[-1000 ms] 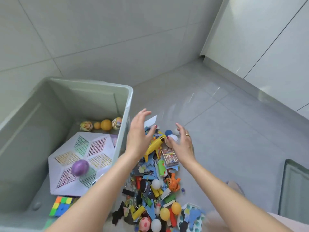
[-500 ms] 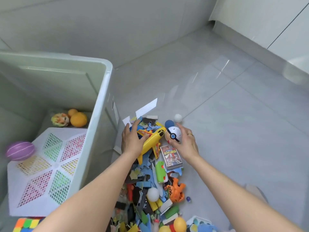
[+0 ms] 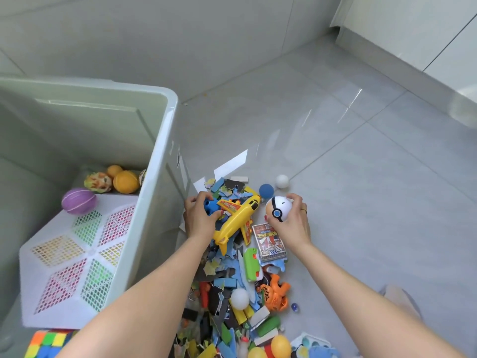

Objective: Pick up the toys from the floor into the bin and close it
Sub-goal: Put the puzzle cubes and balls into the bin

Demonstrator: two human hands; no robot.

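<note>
A pale green bin [image 3: 165,140] stands open at the left, holding a white lattice toy [image 3: 74,257], a purple ball [image 3: 78,201], orange balls [image 3: 125,181] and a colour cube [image 3: 49,342]. Beside it a pile of toys [image 3: 232,293] lies on the floor. My left hand [image 3: 198,218] is closed on a blue toy [image 3: 210,204] next to the yellow plane [image 3: 237,219]. My right hand [image 3: 294,220] grips a white ball with a blue button [image 3: 277,209], lifted just off the pile.
A blue ball [image 3: 266,190] and a small white ball [image 3: 281,181] lie beyond the pile. A card box [image 3: 268,241], a green toy [image 3: 251,264] and an orange figure [image 3: 275,293] sit nearer me. Grey tiled floor [image 3: 361,177] stretches right toward white cabinets [image 3: 426,29].
Both hands came down from above onto the top of the pile. My right hand closed around the white ball; my left closed on the blue toy by the plane.
</note>
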